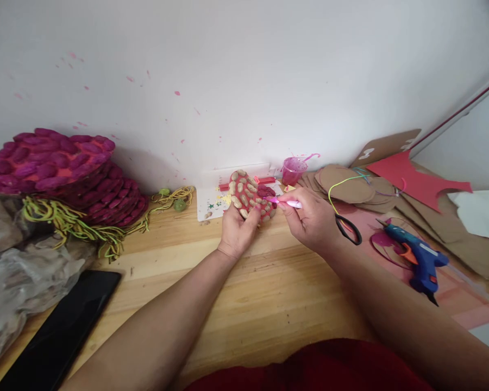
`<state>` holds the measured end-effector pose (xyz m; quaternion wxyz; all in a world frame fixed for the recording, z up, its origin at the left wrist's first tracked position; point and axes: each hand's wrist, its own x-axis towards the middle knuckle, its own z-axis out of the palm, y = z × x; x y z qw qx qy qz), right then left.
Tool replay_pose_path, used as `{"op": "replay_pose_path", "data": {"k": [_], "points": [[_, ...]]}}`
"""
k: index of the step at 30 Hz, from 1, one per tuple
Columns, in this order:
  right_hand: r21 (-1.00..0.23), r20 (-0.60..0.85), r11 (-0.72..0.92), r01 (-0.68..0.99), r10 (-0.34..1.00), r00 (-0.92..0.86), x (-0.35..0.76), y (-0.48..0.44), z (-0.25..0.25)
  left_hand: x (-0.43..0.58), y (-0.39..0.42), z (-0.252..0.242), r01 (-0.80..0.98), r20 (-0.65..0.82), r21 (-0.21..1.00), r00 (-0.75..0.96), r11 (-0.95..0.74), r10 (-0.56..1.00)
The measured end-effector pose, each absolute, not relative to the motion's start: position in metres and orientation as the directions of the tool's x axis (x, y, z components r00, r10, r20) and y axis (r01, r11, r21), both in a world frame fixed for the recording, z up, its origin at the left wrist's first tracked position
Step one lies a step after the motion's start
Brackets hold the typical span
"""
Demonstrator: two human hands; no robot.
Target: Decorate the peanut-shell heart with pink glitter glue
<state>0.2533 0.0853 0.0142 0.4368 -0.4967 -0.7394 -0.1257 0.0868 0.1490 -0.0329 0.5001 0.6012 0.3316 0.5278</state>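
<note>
My left hand is closed on the lower edge of a red disc covered with peanuts, its thumb on the front. Most of the peanuts are plain tan; a patch at the disc's right side is painted dark magenta. In my right hand is a paintbrush with a white and pink handle, its tip at the painted patch. Behind the disc lies a white sheet with small star shapes on it. A clear cup of pink paint stands just beyond my right hand, with a pink hooked stick in it.
At left is a stack of magenta peanut-covered discs with yellow-green yarn, a plastic bag and a black phone-like slab. At right lie cardboard circles, red paper, scissors and a blue glue gun.
</note>
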Motion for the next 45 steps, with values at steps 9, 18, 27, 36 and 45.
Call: {"op": "replay_pose_path", "data": {"k": [9,18,27,36,45], "points": [[-0.279,0.772,0.456,0.845,0.630,-0.085,0.253,0.084,0.014,0.087,0.147,-0.029,-0.129,0.290,0.955,0.243,-0.266,0.926],[-0.361,0.779,0.433,0.826,0.627,0.012,0.253,0.083,0.017,0.088,0.149,-0.034,-0.126,0.297,0.954,0.256,-0.273,0.920],[-0.346,0.789,0.455,0.820,0.614,-0.008,0.252,0.084,0.016,0.087,0.151,-0.039,-0.131,0.294,0.954,0.261,-0.269,0.919],[-0.267,0.804,0.461,0.846,0.590,-0.068,0.253,0.083,0.016,0.087,0.150,-0.035,-0.151,0.308,0.949,0.262,-0.276,0.915],[-0.273,0.792,0.467,0.841,0.605,-0.078,0.252,0.085,0.016,0.088,0.150,-0.032,-0.219,0.298,0.944,0.249,-0.246,0.922]]}}
